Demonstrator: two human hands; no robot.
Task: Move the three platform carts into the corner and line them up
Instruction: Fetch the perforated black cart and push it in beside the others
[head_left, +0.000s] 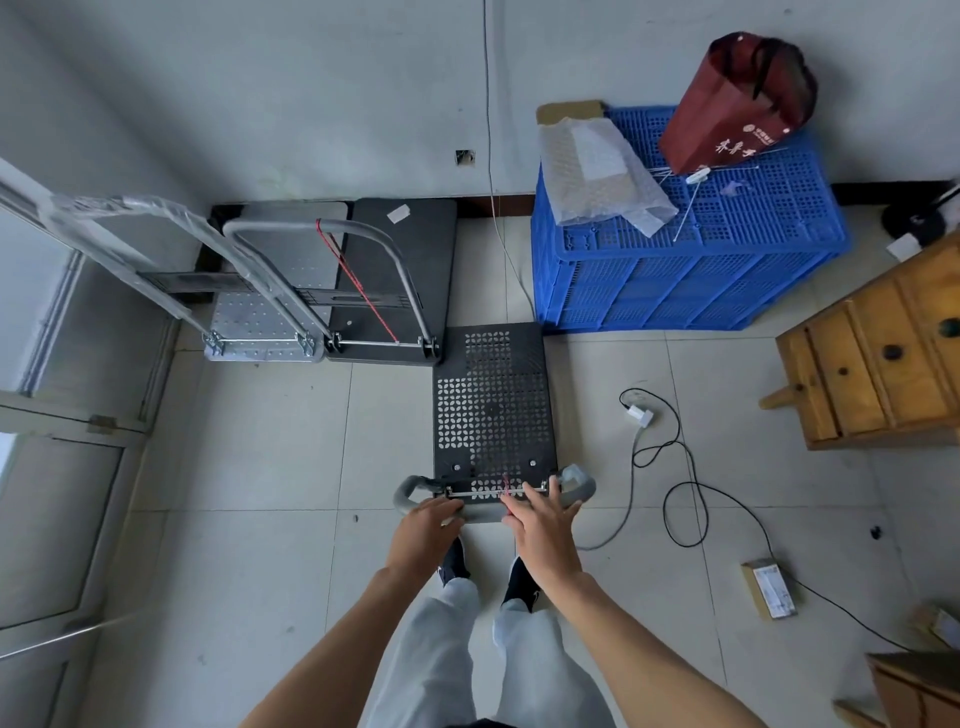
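A silver platform cart (270, 317) stands in the far left corner against the wall, its wrapped handle upright. Beside it on the right sits a dark grey cart (400, 270) with a grey handle and a red cord. A third cart, black with a perforated deck (493, 400), stands in front of me, its far end next to the dark cart's near right corner. Its grey handle (576, 483) is at the near end. My left hand (423, 530) is closed around that handle. My right hand (543, 525) rests on the handle with fingers spread.
A blue plastic crate (685, 270) with a red bag and bubble wrap stands against the wall right of the carts. A wooden drawer unit (878, 358) is at the right. A charger and black cable (675, 467) lie on the tiles. A glass door frame runs along the left.
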